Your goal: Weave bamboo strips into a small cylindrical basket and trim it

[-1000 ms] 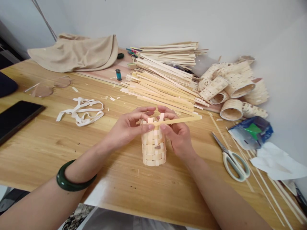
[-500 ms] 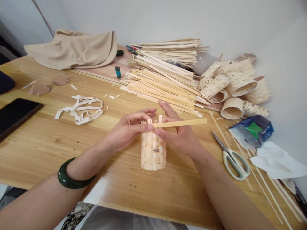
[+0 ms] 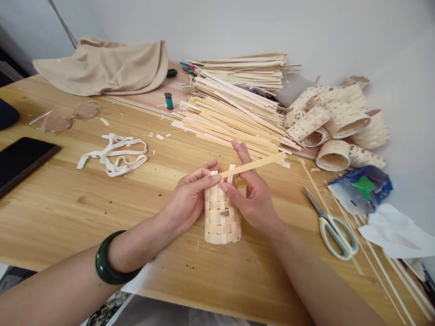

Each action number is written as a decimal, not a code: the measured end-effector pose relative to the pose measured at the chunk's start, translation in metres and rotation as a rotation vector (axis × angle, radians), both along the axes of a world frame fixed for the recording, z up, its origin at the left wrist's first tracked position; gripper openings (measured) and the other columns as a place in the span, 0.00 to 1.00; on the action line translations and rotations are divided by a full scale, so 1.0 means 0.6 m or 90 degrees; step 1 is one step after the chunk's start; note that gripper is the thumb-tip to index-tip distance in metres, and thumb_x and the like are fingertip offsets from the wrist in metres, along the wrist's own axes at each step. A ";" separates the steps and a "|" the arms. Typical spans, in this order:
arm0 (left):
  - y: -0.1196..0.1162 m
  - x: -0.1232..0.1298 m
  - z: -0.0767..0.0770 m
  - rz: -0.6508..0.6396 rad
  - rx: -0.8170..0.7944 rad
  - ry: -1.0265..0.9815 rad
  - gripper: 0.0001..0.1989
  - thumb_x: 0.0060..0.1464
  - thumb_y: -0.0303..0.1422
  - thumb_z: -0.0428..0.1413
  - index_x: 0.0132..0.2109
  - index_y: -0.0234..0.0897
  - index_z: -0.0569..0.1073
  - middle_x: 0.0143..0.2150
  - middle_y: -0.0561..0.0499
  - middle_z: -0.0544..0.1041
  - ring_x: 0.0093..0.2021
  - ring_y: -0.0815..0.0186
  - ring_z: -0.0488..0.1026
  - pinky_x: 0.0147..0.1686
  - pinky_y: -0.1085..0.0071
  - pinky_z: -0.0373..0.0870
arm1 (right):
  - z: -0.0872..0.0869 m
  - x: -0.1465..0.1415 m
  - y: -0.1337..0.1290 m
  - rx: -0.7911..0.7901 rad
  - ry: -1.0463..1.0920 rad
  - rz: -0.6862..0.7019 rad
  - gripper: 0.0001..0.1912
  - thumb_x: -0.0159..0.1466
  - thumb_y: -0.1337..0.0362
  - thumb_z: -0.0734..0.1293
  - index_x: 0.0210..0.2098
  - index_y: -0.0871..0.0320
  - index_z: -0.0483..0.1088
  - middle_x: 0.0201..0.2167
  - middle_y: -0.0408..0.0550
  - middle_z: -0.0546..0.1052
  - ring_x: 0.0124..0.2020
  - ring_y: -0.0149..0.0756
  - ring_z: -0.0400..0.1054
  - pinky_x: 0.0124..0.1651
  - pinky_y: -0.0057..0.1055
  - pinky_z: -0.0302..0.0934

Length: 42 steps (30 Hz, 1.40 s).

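Note:
A small cylindrical basket (image 3: 222, 224) of woven pale wood strips stands upright on the table, a few upright strip ends poking above its rim. My left hand (image 3: 193, 194) is closed around the basket's upper left side, its thumb pressing at the rim by the inner end of a yellowish strip (image 3: 261, 164). That strip slants up to the right from the rim. On the other side, my right hand (image 3: 253, 194) has its thumb against the basket's upper right and its fingers behind the strip and rim. The basket's back and some fingertips are hidden.
Scissors (image 3: 331, 226) lie on the right of the wooden table (image 3: 152, 271), beside long thin strips. Bundled strips (image 3: 234, 117) and several woven tubes (image 3: 335, 156) fill the back. On the left are white ribbon (image 3: 115, 154), glasses (image 3: 61, 122) and a phone (image 3: 25, 163).
The yellowish strip's free end has tilted upward. My right thumb and fingers have shifted slightly along the rim, and the basket sits a little farther right in view.

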State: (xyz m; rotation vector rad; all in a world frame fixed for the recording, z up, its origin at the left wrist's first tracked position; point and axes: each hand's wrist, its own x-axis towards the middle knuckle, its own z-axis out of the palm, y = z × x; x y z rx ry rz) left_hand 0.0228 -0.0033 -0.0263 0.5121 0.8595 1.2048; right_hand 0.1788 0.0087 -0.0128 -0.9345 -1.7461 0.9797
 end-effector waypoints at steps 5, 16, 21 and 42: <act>-0.005 0.002 0.003 0.024 -0.020 -0.021 0.08 0.45 0.29 0.67 0.25 0.38 0.75 0.65 0.52 0.69 0.68 0.52 0.63 0.62 0.62 0.67 | -0.003 -0.002 -0.001 0.001 0.002 0.009 0.04 0.66 0.60 0.71 0.41 0.48 0.77 0.75 0.33 0.54 0.78 0.46 0.35 0.78 0.53 0.35; -0.008 0.003 0.002 0.026 -0.049 -0.043 0.08 0.43 0.30 0.67 0.25 0.39 0.74 0.63 0.52 0.71 0.69 0.50 0.61 0.64 0.60 0.66 | -0.007 -0.001 -0.004 0.008 0.010 0.036 0.03 0.67 0.63 0.69 0.37 0.49 0.75 0.76 0.31 0.50 0.78 0.43 0.34 0.78 0.50 0.36; -0.009 0.004 0.001 0.016 -0.067 -0.077 0.09 0.42 0.29 0.68 0.26 0.38 0.74 0.59 0.51 0.73 0.67 0.51 0.64 0.62 0.61 0.68 | -0.010 0.006 0.000 0.014 0.010 0.047 0.05 0.68 0.63 0.69 0.34 0.50 0.74 0.76 0.30 0.49 0.78 0.44 0.33 0.77 0.52 0.39; 0.007 -0.018 0.017 0.059 0.166 0.131 0.08 0.48 0.31 0.68 0.27 0.38 0.76 0.64 0.49 0.72 0.69 0.50 0.62 0.65 0.56 0.59 | -0.028 -0.019 -0.006 -0.093 0.287 -0.123 0.05 0.67 0.59 0.69 0.42 0.46 0.77 0.64 0.40 0.74 0.69 0.42 0.61 0.72 0.52 0.54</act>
